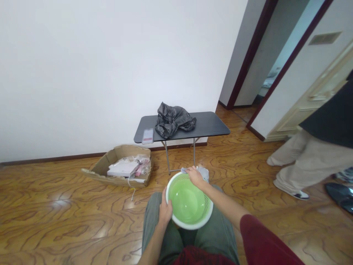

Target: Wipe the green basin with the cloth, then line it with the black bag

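A round green plastic basket with a white rim [188,201] rests on my lap. My left hand [165,210] grips its near left rim, fingers wrapped over the edge. At the basket's far rim, my right hand [195,176] is closed on a pale cloth or wipe [203,172]. How much of that cloth lies behind the basket is hidden.
A small black folding table [209,125] stands ahead by the white wall, bearing a crumpled black plastic bag [173,119] and a flat packet [148,135]. A torn cardboard box [121,167] with papers lies on the wood floor at left. Another person's legs [306,162] stand at right, near a doorway.
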`<state>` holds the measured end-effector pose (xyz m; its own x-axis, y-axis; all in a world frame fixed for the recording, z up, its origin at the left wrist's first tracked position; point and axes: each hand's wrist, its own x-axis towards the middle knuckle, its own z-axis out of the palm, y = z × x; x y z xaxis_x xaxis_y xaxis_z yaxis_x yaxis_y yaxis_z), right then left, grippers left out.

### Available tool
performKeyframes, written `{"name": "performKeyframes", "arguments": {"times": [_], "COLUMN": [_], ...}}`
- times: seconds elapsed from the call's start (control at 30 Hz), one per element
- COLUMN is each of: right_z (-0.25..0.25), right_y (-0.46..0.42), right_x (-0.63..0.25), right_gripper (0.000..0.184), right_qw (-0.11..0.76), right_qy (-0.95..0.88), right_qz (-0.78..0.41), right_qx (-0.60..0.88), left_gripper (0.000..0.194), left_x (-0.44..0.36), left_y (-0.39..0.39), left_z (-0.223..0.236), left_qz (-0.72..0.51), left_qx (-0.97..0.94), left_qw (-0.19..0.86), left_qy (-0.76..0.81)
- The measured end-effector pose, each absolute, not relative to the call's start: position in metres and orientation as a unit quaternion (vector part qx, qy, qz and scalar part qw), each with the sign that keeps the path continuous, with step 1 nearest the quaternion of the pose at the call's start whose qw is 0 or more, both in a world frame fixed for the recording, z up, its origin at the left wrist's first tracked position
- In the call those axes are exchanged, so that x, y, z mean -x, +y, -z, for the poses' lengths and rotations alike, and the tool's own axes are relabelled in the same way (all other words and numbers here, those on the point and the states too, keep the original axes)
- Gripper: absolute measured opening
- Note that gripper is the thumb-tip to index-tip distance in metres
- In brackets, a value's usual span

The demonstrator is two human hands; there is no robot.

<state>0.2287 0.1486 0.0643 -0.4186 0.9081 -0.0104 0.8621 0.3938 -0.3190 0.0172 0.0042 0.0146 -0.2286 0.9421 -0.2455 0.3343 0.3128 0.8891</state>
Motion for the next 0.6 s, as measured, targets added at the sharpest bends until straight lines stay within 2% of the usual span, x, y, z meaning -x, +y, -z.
{"name": "performKeyframes", "arguments": {"times": [0.17,0.33,0.6], "right_z": [-0.047,-0.039,-0.044], "right_y": [0.125,0.083,0.019], "right_x": [-0.285,-0.32,-0.314], "right_gripper": [0.05,0.044,0.028], "right_qw": [0.114,0.093,-0.027], "right_qy": [-0.822,-0.843,-0.853], "right_qz": [-0.123,-0.094,-0.123], "right_qx": [0.544,0.522,0.507], "left_gripper": [0.063,0.056,0.056], "left_x": [-0.02,-0.022,-0.024], "left_y": [0.009,0.008,0.006], "left_z": [-0.014,-0.016,-0.021], "left_qz": [-0.351,-0.349,-0.348], "left_qx": [-0.439,-0.436,-0.436], "left_qw": [0.404,0.407,0.403], "left_qy": [0.721,0.723,0.726]}}
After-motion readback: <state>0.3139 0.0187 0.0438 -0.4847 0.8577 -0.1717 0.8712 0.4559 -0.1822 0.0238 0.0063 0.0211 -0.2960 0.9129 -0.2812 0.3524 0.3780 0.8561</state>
